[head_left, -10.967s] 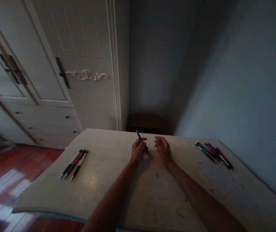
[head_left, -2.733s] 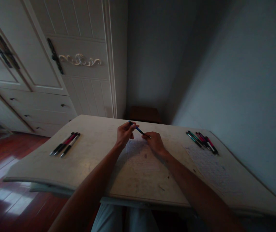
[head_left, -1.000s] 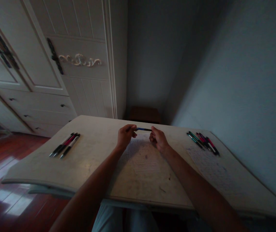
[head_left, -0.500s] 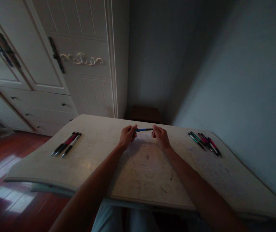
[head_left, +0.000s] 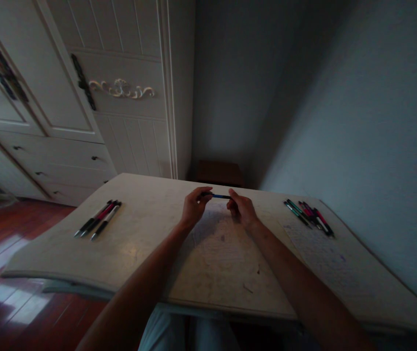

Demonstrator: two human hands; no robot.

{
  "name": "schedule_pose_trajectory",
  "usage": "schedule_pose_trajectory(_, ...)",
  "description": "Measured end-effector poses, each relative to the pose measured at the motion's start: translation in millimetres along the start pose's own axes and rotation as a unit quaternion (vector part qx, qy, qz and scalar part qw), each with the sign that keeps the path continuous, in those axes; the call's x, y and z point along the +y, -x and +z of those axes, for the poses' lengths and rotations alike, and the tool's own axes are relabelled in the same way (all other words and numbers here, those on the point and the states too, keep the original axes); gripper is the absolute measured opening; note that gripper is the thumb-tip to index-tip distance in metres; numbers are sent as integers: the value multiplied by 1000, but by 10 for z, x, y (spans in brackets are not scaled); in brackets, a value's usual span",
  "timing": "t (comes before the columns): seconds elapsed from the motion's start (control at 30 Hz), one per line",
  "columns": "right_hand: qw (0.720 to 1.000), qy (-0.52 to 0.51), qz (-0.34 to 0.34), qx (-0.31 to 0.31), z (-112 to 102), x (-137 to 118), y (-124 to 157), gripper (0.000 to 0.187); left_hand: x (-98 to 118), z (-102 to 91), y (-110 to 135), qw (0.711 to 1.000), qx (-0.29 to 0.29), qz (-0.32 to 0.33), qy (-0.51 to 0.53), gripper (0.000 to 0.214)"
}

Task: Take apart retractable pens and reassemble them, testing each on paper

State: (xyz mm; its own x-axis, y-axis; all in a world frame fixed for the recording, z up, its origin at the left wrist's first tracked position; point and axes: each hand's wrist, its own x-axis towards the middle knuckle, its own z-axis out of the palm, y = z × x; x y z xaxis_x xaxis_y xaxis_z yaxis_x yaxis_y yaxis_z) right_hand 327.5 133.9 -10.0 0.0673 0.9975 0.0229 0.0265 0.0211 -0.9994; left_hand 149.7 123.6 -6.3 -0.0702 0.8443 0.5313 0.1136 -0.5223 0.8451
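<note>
A blue pen point(head_left: 220, 196) is held level between both hands above the middle of a pale table point(head_left: 149, 243). My left hand point(head_left: 194, 208) pinches its left end with curled fingers. My right hand point(head_left: 242, 210) grips its right end, fingers closed round it. Both forearms reach in from the bottom of the view. The hands hover just over a scribbled patch of the tabletop.
Three pens point(head_left: 97, 219) lie side by side on the table's left part. Several pens point(head_left: 308, 216), green, pink and dark, lie at the right by the wall point(head_left: 369, 136). A white wardrobe point(head_left: 94, 87) with drawers stands behind, a dark low stool point(head_left: 220, 174) in the corner, red wood floor at left.
Over the last second the two hands have drawn slightly closer together along the blue pen, which stays level between them. The pens on the table have not moved.
</note>
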Motion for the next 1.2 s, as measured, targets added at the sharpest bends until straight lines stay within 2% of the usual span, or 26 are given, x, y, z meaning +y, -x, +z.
schedule_pose_trajectory(0.13,999,-30,10,-30,13,11,4,54,14,0,-5,1000,7,7,-15,19)
schedule_pose_trajectory(0.3,999,9,-43,-33,13,-44,30,55,-24,-8,23,998,-4,-13,-61,14)
schedule_pose_trajectory(0.4,992,52,-101,-48,-18,-70,19,53,-25,-29,38,994,-23,-11,-106,24)
schedule_pose_trajectory(0.53,976,113,-166,-86,-63,-56,-16,37,-9,-72,17,989,-16,-35,-145,39)
schedule_pose_trajectory(0.6,973,122,-179,-86,-73,-35,-33,27,-13,-85,0,988,-14,-47,-146,42)
schedule_pose_trajectory(0.67,972,123,-183,-80,-78,-17,-49,25,-29,-84,-11,989,-15,-56,-137,45)
schedule_pose_trajectory(0.87,982,54,-166,-73,-98,-8,-85,45,-93,-52,-11,990,-33,-67,-120,42)
schedule_pose_trajectory(0.93,984,95,-142,-53,-119,9,-100,45,-109,-53,-11,991,-31,-64,-114,42)
schedule_pose_trajectory(1.07,976,188,-110,8,-169,62,-111,65,-129,-58,-15,992,-22,-74,-98,43)
schedule_pose_trajectory(1.2,977,184,-108,-1,-173,68,-103,64,-135,-56,-17,994,-20,-77,-81,41)
